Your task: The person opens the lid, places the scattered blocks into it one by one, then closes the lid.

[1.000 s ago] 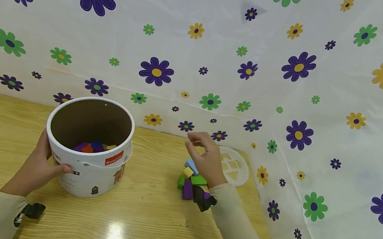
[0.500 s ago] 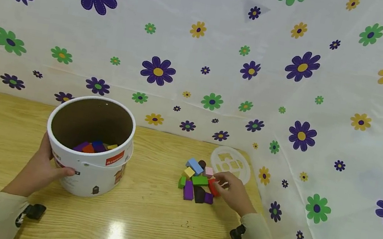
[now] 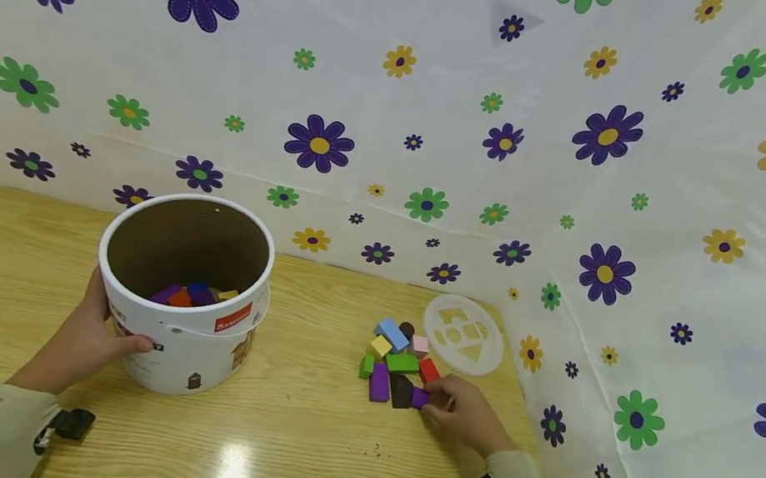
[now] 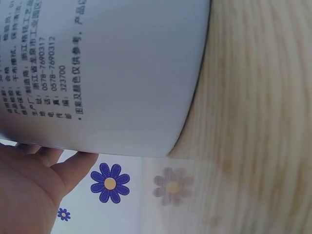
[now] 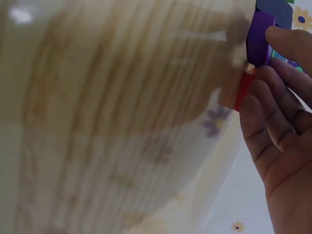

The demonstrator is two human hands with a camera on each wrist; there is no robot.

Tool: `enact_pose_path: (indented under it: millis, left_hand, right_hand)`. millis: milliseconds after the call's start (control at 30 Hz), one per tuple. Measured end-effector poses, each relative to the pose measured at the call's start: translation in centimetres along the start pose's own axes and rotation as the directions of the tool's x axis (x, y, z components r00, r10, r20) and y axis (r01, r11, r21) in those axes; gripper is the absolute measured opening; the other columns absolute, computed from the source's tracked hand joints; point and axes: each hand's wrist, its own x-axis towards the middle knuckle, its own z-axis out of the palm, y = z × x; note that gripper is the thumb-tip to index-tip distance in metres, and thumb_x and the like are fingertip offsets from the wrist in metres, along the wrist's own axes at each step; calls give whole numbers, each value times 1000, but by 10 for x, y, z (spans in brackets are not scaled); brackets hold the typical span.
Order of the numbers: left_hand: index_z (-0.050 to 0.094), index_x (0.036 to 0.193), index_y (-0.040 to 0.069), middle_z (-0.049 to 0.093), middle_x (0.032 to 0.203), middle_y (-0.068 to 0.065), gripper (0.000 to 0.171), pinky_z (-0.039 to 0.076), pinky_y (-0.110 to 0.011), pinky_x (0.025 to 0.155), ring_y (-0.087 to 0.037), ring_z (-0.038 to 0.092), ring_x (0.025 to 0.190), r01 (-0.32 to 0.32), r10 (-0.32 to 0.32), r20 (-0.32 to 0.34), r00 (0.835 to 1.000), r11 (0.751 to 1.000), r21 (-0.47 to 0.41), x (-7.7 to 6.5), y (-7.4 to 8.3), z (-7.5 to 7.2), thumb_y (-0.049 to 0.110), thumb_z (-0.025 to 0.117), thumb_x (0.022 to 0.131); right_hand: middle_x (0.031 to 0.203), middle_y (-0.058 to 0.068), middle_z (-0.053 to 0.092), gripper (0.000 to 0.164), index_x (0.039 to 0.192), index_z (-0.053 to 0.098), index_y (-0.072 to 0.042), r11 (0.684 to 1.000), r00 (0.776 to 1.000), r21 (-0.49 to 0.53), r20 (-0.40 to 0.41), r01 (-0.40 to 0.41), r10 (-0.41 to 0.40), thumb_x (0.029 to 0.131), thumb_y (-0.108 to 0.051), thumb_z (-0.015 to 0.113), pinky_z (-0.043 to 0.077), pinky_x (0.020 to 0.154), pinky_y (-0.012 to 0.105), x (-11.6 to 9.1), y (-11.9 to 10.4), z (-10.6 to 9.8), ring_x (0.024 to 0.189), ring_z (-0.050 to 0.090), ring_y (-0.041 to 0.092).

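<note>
My left hand (image 3: 81, 336) grips a white bucket (image 3: 195, 364) by its left side, thumb across the front and fingers round the side. Inside the bucket lie several coloured blocks (image 3: 179, 296). My right hand (image 3: 471, 414) is at the right edge of a group of blocks. Its thumb and index finger pinch a small purple block (image 5: 261, 36), its other fingers curving beside a red block (image 5: 244, 91). Left of the purple block lies a dark block (image 3: 400, 392). A longer purple block (image 3: 379, 382) and a green block (image 3: 402, 363) are close by.
Light blue (image 3: 392, 334), yellow (image 3: 379, 347) and pink (image 3: 419, 346) blocks lie at the group's back. Behind them is a white round plate with cut-out shapes (image 3: 483, 366). The wooden table (image 3: 301, 454) meets a flower-print sheet (image 3: 353, 56) at the back and right.
My right hand has moved down onto the blocks at the right, passing from the red block to the small purple one. The left hand stays on the bucket.
</note>
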Motion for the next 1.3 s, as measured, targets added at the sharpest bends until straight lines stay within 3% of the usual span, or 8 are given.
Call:
enact_pose_path:
  millis: [600,767,1000,1300]
  left_hand:
    - [-10,161,46,12,168,-22,122,17,-87,106,-61,18,146,10,-10,2,1000,1000,17,-1,-4,0,23,84,88]
    - [-10,161,46,12,167,-23,120,17,-87,106,-61,18,146,4,-4,2,1000,1000,9,0,-4,0,22,83,89]
    - [-11,161,47,10,168,-22,120,16,-87,106,-61,17,147,16,-16,7,1000,1000,13,1,-3,-2,21,82,90]
    - [-13,161,46,10,168,-22,122,16,-86,107,-61,18,146,35,-35,14,999,999,12,4,-2,-5,21,83,89]
  right_hand:
    - [94,-11,65,20,109,74,-14,997,997,-16,-20,-75,74,91,-17,81,57,77,29,-7,-4,6,86,61,8]
    - [99,-7,68,18,108,74,-14,995,992,56,-93,-81,86,91,-17,81,59,78,26,-12,-5,1,90,63,11]
    - [104,4,70,20,111,72,-8,991,971,130,-233,-27,57,92,-10,79,63,78,32,-12,-10,-9,98,67,29]
    - [109,7,72,25,117,70,-7,974,957,225,-284,15,50,94,-10,77,63,86,43,5,-31,-13,104,68,32]
